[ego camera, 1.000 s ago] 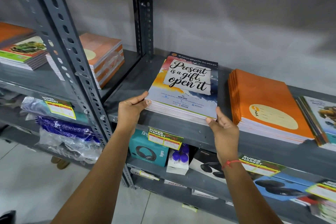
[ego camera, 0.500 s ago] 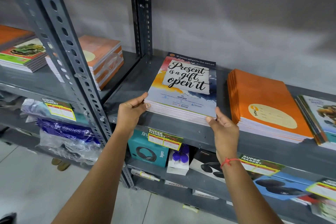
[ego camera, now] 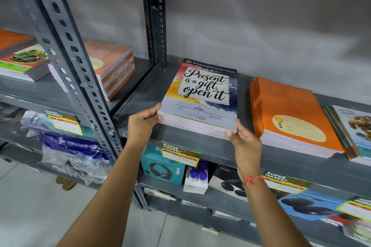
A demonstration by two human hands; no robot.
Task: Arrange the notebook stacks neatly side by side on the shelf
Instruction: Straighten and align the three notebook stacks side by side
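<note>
A stack of notebooks with a "Present is a gift, open it" cover (ego camera: 202,98) lies flat on the grey metal shelf (ego camera: 200,142). My left hand (ego camera: 143,124) grips its near left corner, thumb on top. My right hand (ego camera: 244,142) holds its near right corner. To the right lies an orange notebook stack (ego camera: 291,114), with a gap between the two. Further right, a stack with an illustrated cover (ego camera: 355,128) touches the orange one and is cut off by the frame edge.
A perforated upright post (ego camera: 66,50) stands left of the shelf, another (ego camera: 154,12) at the back. The neighbouring shelf holds an orange stack (ego camera: 112,64) and a green-covered stack (ego camera: 24,60). Headphone boxes (ego camera: 162,164) and price tags (ego camera: 180,153) sit below.
The stack has shifted very slightly left and back on the shelf between my hands. Both hands keep the same grip on its near corners.
</note>
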